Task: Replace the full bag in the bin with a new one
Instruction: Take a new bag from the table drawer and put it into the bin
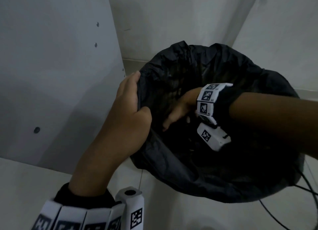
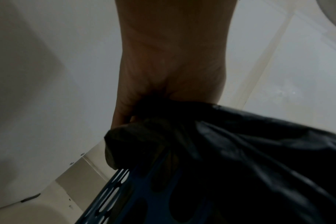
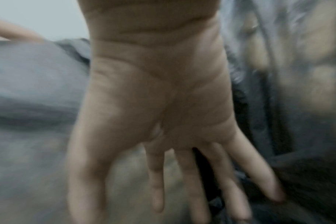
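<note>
Pale tiled floor (image 1: 172, 210) and white walls meet in a corner, w/ a grey panel (image 1: 51, 66) on the left carrying a few screw heads.

Black bag (image 1: 206, 181) sits in the bin, mouth wide, edge draped over the rim all round; bin stands on the floor in that corner, just beside the panel. Bin (image 2: 125, 197) itself shows only in the left wrist view: blue plastic w/ oval cut-outs under the bag's folded edge.

Left hand (image 1: 130, 112) is at the bag's left rim, fingers curled over the edge w/ a bunch of plastic pinched in the fist; left wrist view shows black film gathered at the palm.

Right hand (image 1: 179, 111) is down inside the bag's mouth, palm toward the inside; in the right wrist view its fingers (image 3: 194, 181) are straight and spread, nothing held. That view is blurred, so can't tell if fingertips touch the plastic. Bag contents too dark to make out.

Both wrists wear white bands w/ black-and-white square markers (image 1: 206, 100), plus a small white camera box (image 1: 213, 136) on the right one. Thin black cables (image 1: 309, 195) run across the floor by the bin's right side.
</note>
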Demonstrator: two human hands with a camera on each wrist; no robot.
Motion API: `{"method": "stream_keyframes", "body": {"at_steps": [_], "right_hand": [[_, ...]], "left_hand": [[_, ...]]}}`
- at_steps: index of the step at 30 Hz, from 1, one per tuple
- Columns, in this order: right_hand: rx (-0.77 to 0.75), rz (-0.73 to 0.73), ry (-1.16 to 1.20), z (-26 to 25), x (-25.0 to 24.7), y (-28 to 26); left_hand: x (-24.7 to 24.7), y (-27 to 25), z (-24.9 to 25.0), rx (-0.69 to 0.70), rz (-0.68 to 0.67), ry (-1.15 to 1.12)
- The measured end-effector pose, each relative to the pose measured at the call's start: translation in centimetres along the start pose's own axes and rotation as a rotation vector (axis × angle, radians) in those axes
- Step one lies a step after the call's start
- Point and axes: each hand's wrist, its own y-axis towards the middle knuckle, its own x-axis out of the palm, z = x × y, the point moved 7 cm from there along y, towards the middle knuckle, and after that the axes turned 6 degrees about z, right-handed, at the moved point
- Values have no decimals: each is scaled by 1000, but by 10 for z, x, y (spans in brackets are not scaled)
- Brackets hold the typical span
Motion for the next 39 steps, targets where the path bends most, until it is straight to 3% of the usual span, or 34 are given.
{"method": "stream_keyframes", "body": {"at_steps": [3, 5, 7, 10, 15, 18, 21, 22, 24, 26, 28, 30, 35, 37, 39], "right_hand": [[4, 267, -24, 11, -16, 0], [120, 156, -171, 17, -12, -1], [188, 83, -154, 12, -15, -4], [132, -102, -100, -5, 5, -14], [136, -305, -59, 11, 46, -52], [11, -207, 71, 10, 5, -76], [-100, 9, 99, 20, -39, -112], [-115, 0, 67, 29, -40, -123], [-146, -133, -29, 42, -18, -150], [-198, -293, -131, 48, 13, -177], [-212, -354, -328, 53, 39, -197], [-205, -280, -498, 59, 54, -204], [-231, 33, -548, 74, 61, -198], [-213, 71, -567, 81, 61, -197], [-261, 148, -596, 82, 61, -201]], "left_hand": [[0, 0, -2, 9, -7, 1], [-1, 0, -1, 12, -6, -3], [-1, 1, -1, 15, -5, 12], [0, 2, -3, 15, 10, 32], [2, 5, -1, 45, -8, 70], [-2, 4, 1, 86, -13, 270], [-10, -12, 42, 423, 105, 537], [-5, -20, 56, 523, 50, 496], [16, -36, 73, 568, -227, 401], [41, -52, 71, 490, -496, 519], [57, -63, 64, 416, -618, 695], [65, -68, 61, 382, -639, 862], [65, -65, 61, 350, -556, 1082], [61, -66, 65, 364, -504, 1058], [54, -69, 74, 461, -410, 899]]}}
